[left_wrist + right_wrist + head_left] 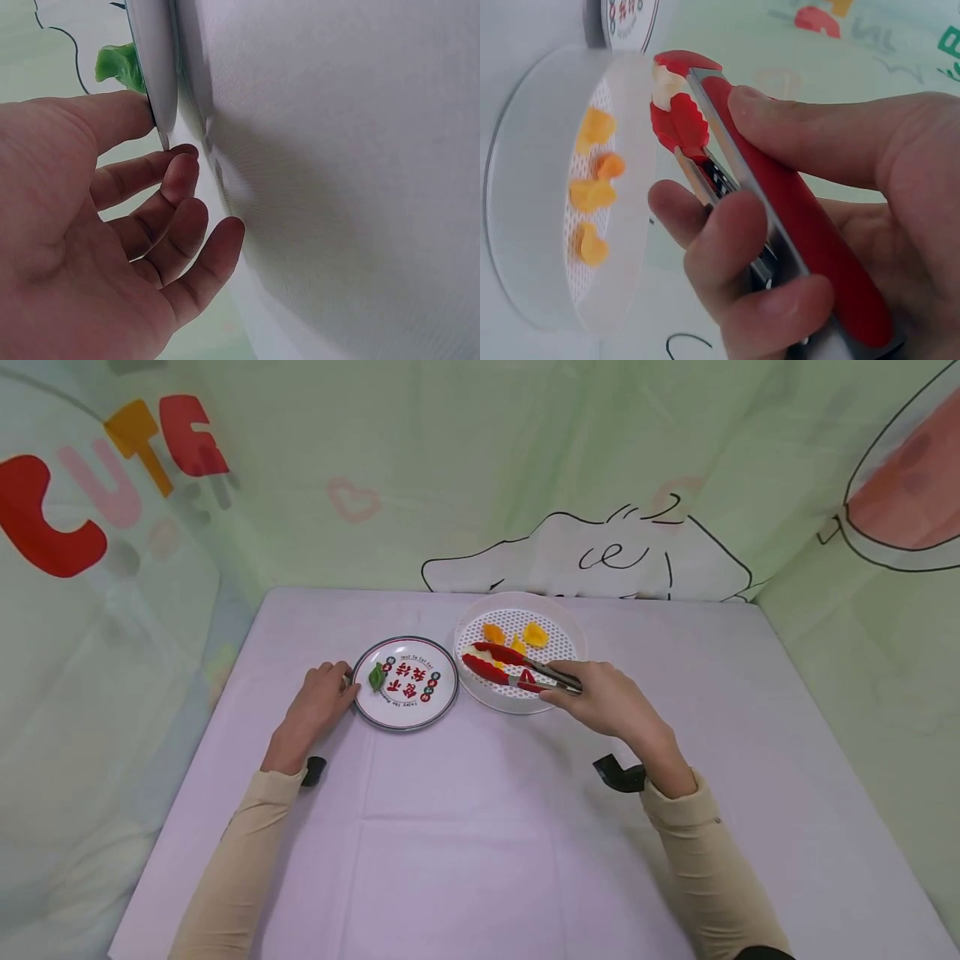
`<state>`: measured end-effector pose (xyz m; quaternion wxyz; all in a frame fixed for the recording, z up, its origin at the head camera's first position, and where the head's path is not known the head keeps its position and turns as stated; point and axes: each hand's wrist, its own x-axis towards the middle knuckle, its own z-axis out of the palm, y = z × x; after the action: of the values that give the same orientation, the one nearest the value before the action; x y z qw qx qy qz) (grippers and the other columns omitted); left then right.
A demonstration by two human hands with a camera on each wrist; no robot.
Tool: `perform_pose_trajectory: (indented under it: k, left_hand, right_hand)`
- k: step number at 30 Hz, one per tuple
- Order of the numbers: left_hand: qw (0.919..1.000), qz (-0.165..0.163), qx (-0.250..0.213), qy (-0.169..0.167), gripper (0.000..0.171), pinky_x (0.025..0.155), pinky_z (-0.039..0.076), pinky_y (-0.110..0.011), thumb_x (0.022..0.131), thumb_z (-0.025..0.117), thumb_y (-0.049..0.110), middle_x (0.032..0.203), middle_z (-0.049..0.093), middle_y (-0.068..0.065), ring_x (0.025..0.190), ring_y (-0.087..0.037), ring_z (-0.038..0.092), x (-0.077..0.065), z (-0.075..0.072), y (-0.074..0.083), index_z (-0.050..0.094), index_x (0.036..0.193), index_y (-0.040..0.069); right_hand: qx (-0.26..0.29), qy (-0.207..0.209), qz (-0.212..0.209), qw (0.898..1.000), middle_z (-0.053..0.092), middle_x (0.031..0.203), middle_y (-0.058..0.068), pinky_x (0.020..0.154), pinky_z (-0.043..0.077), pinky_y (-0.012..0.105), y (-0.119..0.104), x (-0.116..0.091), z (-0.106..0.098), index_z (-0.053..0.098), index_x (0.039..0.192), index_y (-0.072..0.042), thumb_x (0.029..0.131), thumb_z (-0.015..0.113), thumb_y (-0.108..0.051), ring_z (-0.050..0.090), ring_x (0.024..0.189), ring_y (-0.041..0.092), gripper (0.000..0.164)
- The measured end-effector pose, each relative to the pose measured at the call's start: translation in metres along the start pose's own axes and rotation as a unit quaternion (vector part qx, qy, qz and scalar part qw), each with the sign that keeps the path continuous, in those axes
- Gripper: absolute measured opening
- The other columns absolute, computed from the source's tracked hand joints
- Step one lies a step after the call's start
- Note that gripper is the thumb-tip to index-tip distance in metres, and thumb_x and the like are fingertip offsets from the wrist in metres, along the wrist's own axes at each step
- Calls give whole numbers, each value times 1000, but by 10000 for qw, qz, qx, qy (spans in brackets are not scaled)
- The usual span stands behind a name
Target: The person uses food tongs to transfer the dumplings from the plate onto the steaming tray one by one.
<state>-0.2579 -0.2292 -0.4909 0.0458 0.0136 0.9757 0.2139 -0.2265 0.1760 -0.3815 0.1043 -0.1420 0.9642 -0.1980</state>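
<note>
My left hand (pixel 318 700) pinches the left rim of a round white plate (pixel 405 717), thumb above and a fingertip beneath. Red lettering decorates the plate, and a green leafy piece (pixel 377 677) lies near its left side. In my right hand (pixel 611 697) is a pair of tongs (pixel 769 180) with red handles and red scalloped tips. Between those tips sits a small pale cream piece (pixel 667 88), over the round white strainer basket (pixel 564 631). Inside the basket are several yellow pieces (pixel 536 635) and orange pieces (pixel 493 633).
A pale lilac cloth covers the table (pixel 457 860). Plate and basket stand side by side toward its far edge. Behind and at both sides hangs a light green printed curtain (pixel 450 460) with cartoon lines and large letters.
</note>
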Motion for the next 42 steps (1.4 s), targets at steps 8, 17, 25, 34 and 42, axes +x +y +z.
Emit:
perform_pose_trajectory:
  k: [8,17,25,34,42]
  left_hand:
    - [10000,-42,-39,-18,38,90,44,-49,104,52,22,113,55,-21,107,-36,48,0,1,0,51,132,-3]
    - [10000,-27,-74,-7,37,88,44,-48,104,53,22,111,56,-21,105,-36,48,1,1,1,53,131,-3]
    - [9999,-66,-46,-62,37,89,44,-48,104,52,23,111,55,-21,106,-36,47,1,0,1,52,131,-3]
    - [10000,-33,-38,-30,37,88,44,-48,104,52,23,111,55,-21,104,-36,47,1,0,0,52,131,-3]
    - [10000,15,-24,-8,37,89,44,-49,104,53,22,110,56,-21,105,-36,48,2,2,-1,53,130,-3]
  right_hand:
    - [-441,-173,92,9988,69,118,18,62,42,31,21,-3,-17,56,141,-4,95,67,-39,56,86,27,59]
    - [-731,-420,158,9963,71,108,14,60,42,30,28,6,-21,64,130,0,92,72,-30,56,79,23,49]
    - [-698,-568,350,9953,70,108,15,60,41,30,28,8,-22,63,131,1,92,72,-31,56,80,24,51]
    - [-464,-454,306,9974,70,112,15,63,43,32,26,1,-31,58,138,-1,95,66,-38,56,83,24,57]
    - [-139,-154,298,9993,63,131,21,73,48,37,11,1,-25,49,147,-2,95,66,-42,56,100,32,67]
